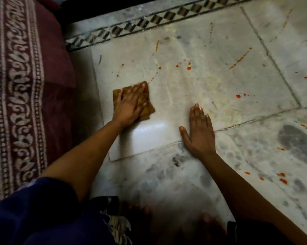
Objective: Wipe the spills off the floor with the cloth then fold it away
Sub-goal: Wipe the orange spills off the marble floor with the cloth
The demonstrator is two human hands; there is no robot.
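A maroon bedspread [25, 85] with pale scrollwork bands hangs at the left. Just right of its upper part, a checkered border strip [149, 20] runs diagonally up and away. Below the bedspread, at the bottom edge, lies dark blue clothing [43, 213].

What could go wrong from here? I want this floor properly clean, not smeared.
The cloth under the left hand already looks stained, so it may smear the orange drops rather than lift them. The right hand braces on glossy floor and could slip. Far splashes near the right arm may get missed.
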